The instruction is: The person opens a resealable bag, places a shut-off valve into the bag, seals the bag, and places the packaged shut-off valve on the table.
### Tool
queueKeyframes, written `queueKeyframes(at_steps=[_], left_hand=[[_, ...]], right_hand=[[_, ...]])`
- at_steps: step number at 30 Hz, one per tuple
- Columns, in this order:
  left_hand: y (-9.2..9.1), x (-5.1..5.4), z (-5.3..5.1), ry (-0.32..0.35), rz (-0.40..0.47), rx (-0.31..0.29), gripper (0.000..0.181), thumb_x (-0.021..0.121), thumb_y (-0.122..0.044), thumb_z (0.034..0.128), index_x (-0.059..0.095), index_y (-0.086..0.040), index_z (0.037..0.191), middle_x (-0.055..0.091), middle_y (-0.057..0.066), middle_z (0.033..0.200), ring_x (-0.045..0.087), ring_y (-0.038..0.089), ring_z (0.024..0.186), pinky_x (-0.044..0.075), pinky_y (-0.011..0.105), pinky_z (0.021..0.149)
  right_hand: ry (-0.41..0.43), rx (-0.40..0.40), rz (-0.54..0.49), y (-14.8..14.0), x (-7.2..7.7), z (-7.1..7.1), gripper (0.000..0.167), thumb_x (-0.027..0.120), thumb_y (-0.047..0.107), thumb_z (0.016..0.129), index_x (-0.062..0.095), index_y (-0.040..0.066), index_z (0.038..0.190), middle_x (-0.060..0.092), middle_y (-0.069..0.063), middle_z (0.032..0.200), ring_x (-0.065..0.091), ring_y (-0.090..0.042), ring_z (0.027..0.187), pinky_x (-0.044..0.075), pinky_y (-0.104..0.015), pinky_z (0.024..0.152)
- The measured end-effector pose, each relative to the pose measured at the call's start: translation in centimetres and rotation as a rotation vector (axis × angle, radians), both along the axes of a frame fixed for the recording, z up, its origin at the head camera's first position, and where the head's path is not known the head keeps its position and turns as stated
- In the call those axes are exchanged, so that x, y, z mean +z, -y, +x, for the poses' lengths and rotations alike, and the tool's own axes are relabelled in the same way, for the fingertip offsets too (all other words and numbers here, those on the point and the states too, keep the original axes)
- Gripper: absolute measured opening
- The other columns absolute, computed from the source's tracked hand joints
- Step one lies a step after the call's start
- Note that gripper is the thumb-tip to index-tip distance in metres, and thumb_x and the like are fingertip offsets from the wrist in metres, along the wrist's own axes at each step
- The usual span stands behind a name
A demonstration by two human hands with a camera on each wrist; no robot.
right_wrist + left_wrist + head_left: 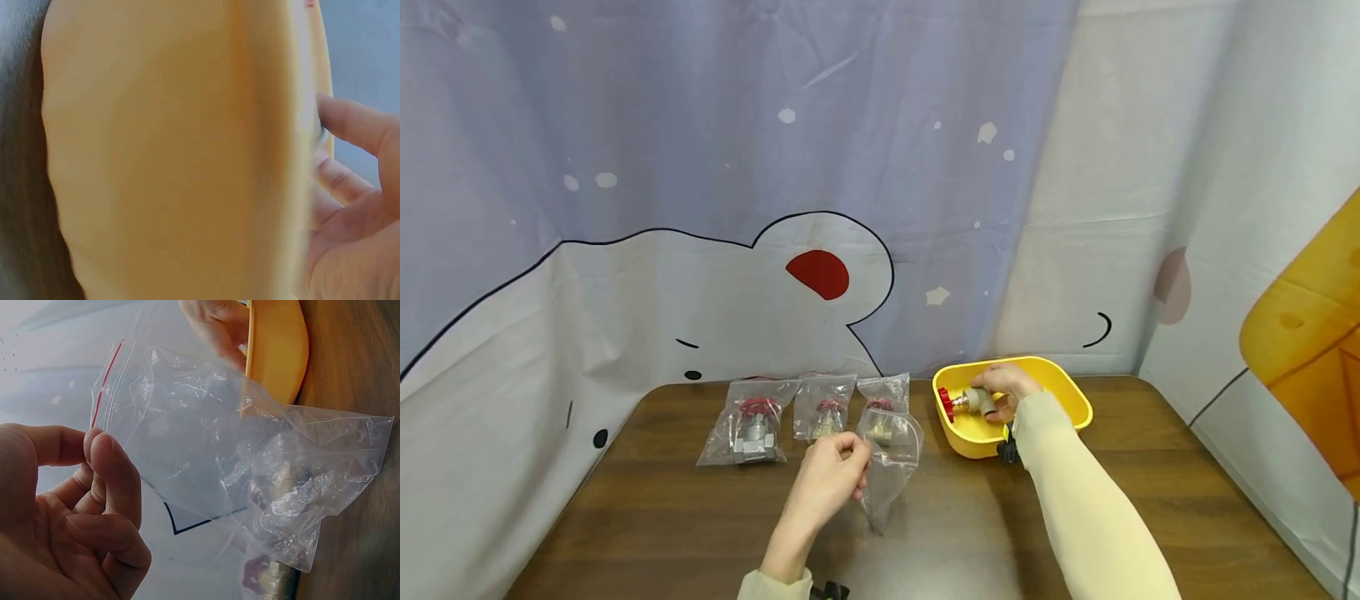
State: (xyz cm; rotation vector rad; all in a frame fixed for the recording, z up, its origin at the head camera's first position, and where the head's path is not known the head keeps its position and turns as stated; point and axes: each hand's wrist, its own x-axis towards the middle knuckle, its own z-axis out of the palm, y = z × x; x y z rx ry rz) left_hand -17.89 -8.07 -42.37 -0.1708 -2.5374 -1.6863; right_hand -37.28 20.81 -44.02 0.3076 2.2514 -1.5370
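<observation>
My left hand [831, 475] pinches the top edge of a clear zip bag [891, 479] between thumb and index finger. In the left wrist view the bag [206, 431] hangs out flat, a red line along its seal; nothing shows inside it. Over in the yellow basin [1070, 400], my right hand [1011, 383] grips a valve [977, 401] with a pale body and a red handwheel [946, 405] that points left. The basin wall [169, 162] fills most of the right wrist view and hides the valve and part of the right hand's fingers.
Three bagged valves with red handwheels stand in a row at the back of the wooden table [662, 500]: a silver one [755, 437] at left, a brassy one [827, 418] in the middle, another [880, 429] behind the held bag. A printed curtain [925, 167] hangs behind.
</observation>
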Motion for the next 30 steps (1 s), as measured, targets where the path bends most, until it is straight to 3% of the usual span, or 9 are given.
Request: queueKeyframes(at_steps=[7,17,23,30], left_hand=[[0.0,0.0,-0.1,-0.002,0.007,-0.007,0.026,0.057,-0.015,0.0948,0.061,-0.004,0.071,0.057,0.002,0.056,0.056,0.015,0.046,0.048,0.028,0.049],[0.0,-0.3,-0.2,0.007,0.016,-0.014,0.026,0.057,-0.016,0.0942,0.062,0.001,0.075,0.058,0.003,0.056,0.056,0.016,0.046,0.048,0.028,0.049],[-0.1,-0.3,-0.3,0.01,0.016,-0.009,0.026,0.058,-0.017,0.0939,0.062,0.0,0.074,0.057,0.002,0.057,0.056,0.015,0.047,0.048,0.028,0.05],[0.0,-0.2,-0.3,0.03,0.024,-0.003,0.025,0.057,-0.016,0.0934,0.063,0.001,0.076,0.057,0.002,0.056,0.056,0.015,0.047,0.048,0.029,0.051]], right_hand=[[-0.135,0.046,0.092,-0.4,2.3,0.1,0.022,0.061,0.015,0.097,0.054,0.0,0.111,0.053,-0.019,0.108,0.06,-0.034,0.086,0.056,-0.049,0.075],[-0.316,0.18,0.242,0.2,7.7,1.5,0.025,0.066,0.019,0.094,0.056,0.003,0.11,0.056,-0.023,0.104,0.063,-0.03,0.077,0.057,-0.044,0.063],[-0.434,0.252,0.265,1.4,11.0,3.8,0.031,0.072,0.023,0.09,0.059,0.006,0.113,0.061,-0.02,0.1,0.065,-0.03,0.073,0.057,-0.043,0.059],[-0.601,0.359,0.307,4.2,14.3,8.3,0.031,0.074,0.022,0.086,0.063,0.008,0.112,0.072,-0.01,0.092,0.066,-0.026,0.059,0.057,-0.04,0.056]])
